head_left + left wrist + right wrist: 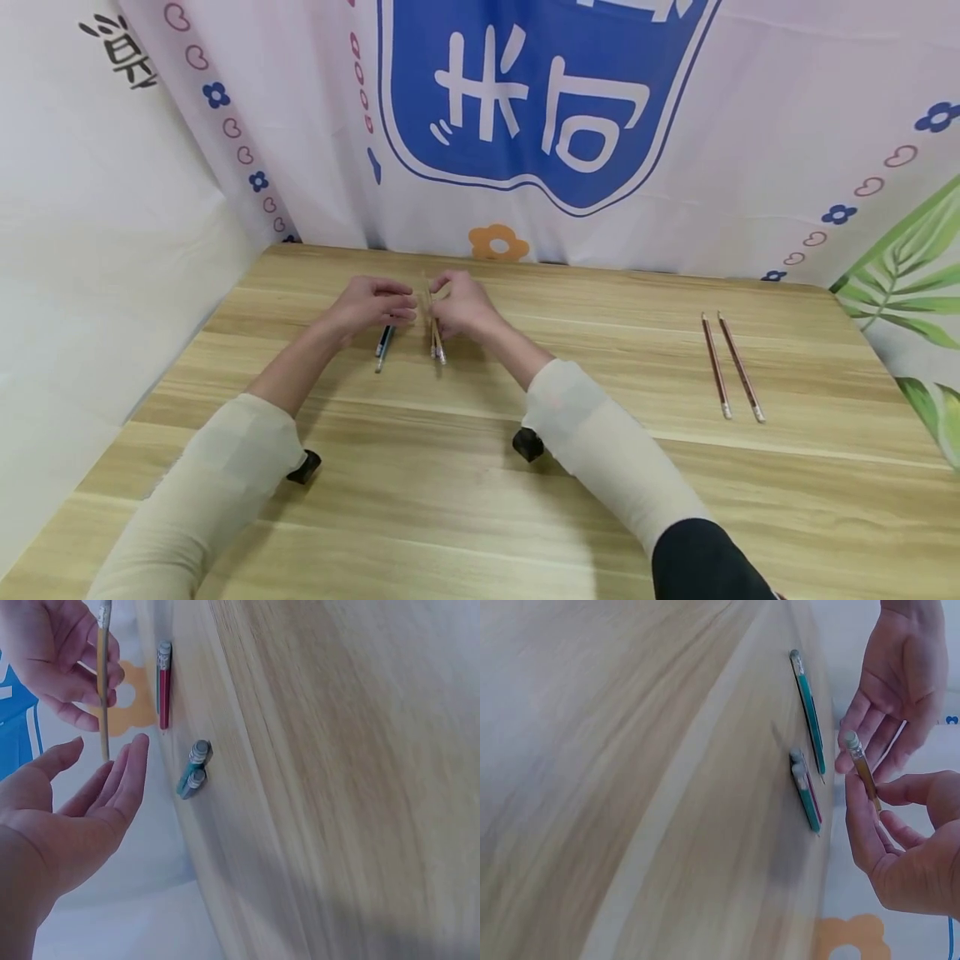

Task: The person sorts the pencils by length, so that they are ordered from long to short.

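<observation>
My right hand (461, 304) pinches a yellow pencil (865, 771) between thumb and fingers, holding it above the table with its eraser end toward me. Facing it, my left hand (371, 304) has its fingers extended, their tips close to the pencil's far end in the left wrist view. Below the left hand lie teal and dark pencils (383, 346), side by side. Under the right hand lies another small group of pencils, a red pencil (165, 694) and a teal pencil (808, 802) among them.
Two reddish-brown pencils (716, 367) lie apart on the right side of the wooden table (450, 517). A printed cloth (330, 167) hangs along the back edge. Black wrist-worn pieces (528, 444) show beneath both sleeves.
</observation>
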